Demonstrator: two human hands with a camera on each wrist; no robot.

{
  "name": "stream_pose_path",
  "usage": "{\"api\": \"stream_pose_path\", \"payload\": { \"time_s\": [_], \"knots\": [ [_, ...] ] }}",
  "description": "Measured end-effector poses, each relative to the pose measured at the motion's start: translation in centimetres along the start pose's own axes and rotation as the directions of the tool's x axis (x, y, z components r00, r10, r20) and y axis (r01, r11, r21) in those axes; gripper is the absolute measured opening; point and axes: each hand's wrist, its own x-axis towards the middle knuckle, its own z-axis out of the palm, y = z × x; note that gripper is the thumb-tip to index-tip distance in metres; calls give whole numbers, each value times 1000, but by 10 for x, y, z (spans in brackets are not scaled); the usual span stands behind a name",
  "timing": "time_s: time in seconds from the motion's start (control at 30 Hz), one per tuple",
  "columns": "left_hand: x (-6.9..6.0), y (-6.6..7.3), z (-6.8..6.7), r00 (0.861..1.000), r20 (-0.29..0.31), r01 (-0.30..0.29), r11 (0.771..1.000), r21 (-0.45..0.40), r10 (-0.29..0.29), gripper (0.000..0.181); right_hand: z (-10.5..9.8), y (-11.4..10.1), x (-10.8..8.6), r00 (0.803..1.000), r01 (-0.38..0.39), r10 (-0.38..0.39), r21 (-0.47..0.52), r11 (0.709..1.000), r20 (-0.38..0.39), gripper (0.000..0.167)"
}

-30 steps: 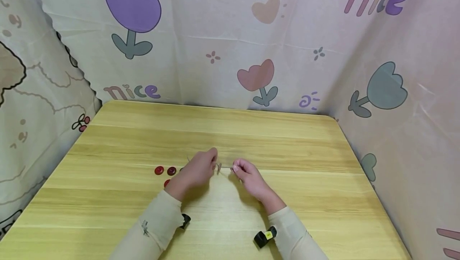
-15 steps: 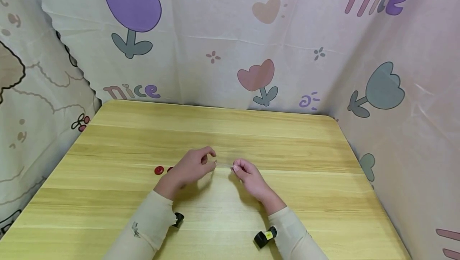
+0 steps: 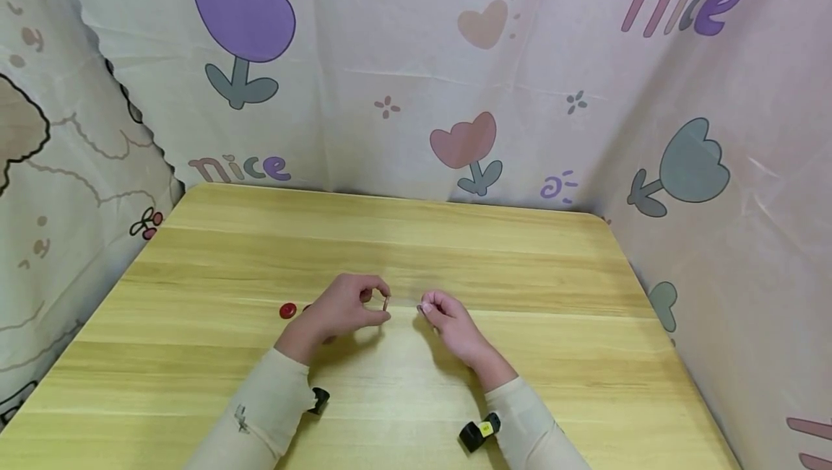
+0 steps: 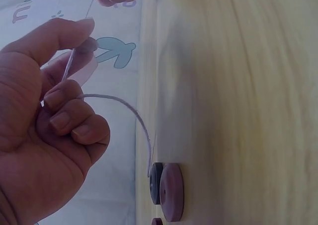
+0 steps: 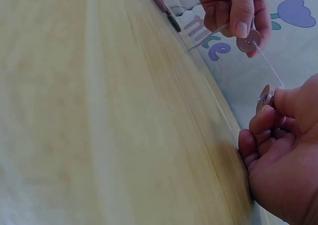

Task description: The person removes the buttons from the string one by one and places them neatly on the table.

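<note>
My left hand [image 3: 344, 304] pinches a small round button [image 5: 248, 40] on edge between thumb and index finger. A thin pale string [image 5: 268, 64] runs through that button and across to my right hand [image 3: 455, 325]. The other left fingers curl in, and a loose length of string [image 4: 124, 103] arcs from them down to the table. Between its thumb and index finger my right hand holds another button [image 5: 265, 98], a brownish one on the string. In the head view the two hands are a short gap apart above the table; the string there is barely visible.
Several loose buttons lie on the wooden table [image 3: 520, 260] left of my hands. One is red [image 3: 288, 310]; a dark button [image 4: 155, 183] and a maroon button [image 4: 172, 191] show beside the string's lower end. My left hand partly covers this group in the head view. Printed cloth surrounds the table.
My left hand has shifted a little to the left. Its thumb and index finger parted, then came onto the button's edges. The right hand has stayed almost in place.
</note>
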Motion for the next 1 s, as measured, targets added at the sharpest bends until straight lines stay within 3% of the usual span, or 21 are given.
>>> {"api": "stream_pose_path", "payload": {
  "time_s": [0.6,1.0],
  "knots": [
    [-4,-2,-12,998,-51,25,998,50,-23,26,1,3,0,1000,2,-2,0,1000,8,23],
    [-10,-4,-25,994,-83,84,994,76,-78,24,0,-1,-2,1000,-7,7,0,1000,13,23]
  ]
}}
